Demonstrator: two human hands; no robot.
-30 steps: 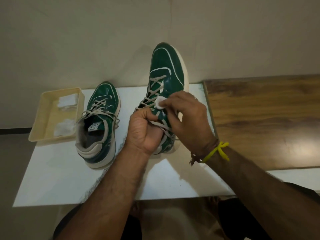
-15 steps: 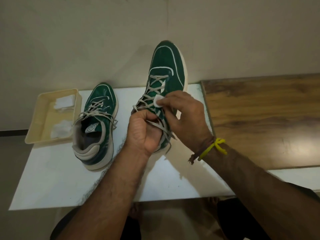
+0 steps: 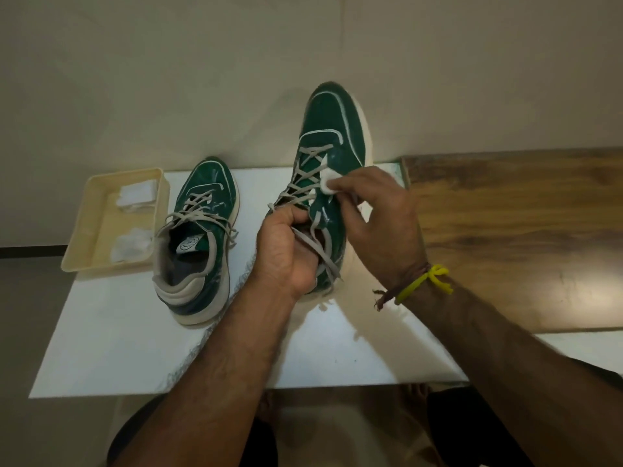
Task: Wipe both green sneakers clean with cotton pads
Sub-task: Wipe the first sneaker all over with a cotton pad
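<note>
Two green sneakers with grey laces are in view. My left hand (image 3: 286, 251) grips one green sneaker (image 3: 332, 129) by its tongue and collar, holding it tilted with the toe raised toward the wall. My right hand (image 3: 377, 224) pinches a white cotton pad (image 3: 327, 183) and presses it on that sneaker's side, just right of the laces. The other green sneaker (image 3: 199, 237) rests flat on the white table (image 3: 118, 338), to the left, with its toe pointing away from me.
A cream tray (image 3: 86, 230) holding white cotton pads (image 3: 133, 247) stands at the table's left edge, touching the resting sneaker. A wooden surface (image 3: 522, 237) adjoins the table on the right. A pale wall rises behind. My knees show below the table's near edge.
My right hand has slid the cotton pad up and to the right along the held sneaker, from the laces onto the side panel. The left hand keeps its grip.
</note>
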